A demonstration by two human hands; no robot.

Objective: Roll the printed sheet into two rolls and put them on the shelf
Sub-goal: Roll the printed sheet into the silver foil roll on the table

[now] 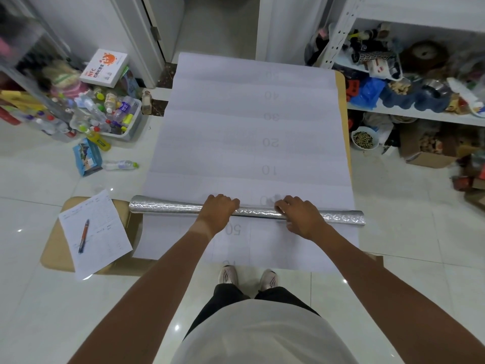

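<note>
From the head camera, looking down past a white shirt and two pale shoes, a long white printed sheet (252, 132) lies flat over a cardboard-topped surface (342, 106), its faint numbers 50, 40, 30, 20, 10 running toward the person. Across its near part lies a silvery roll (168, 208), stretching from the sheet's left edge to its right edge. Both hands are on top of this roll, close together near the middle: the left hand (219, 210) has its fingers curled over it, and the right hand (298, 215) likewise wraps over it with the fingers bent down the far side. A strip of sheet printed with another 50 lies between the roll and the person's feet. To the left, a form (105, 232) with a pen (84, 235) on it rests on cardboard. A crowded shelf (409, 114) stands at the right, and a bin of bottles (110, 116) sits on the floor at the left.
</note>
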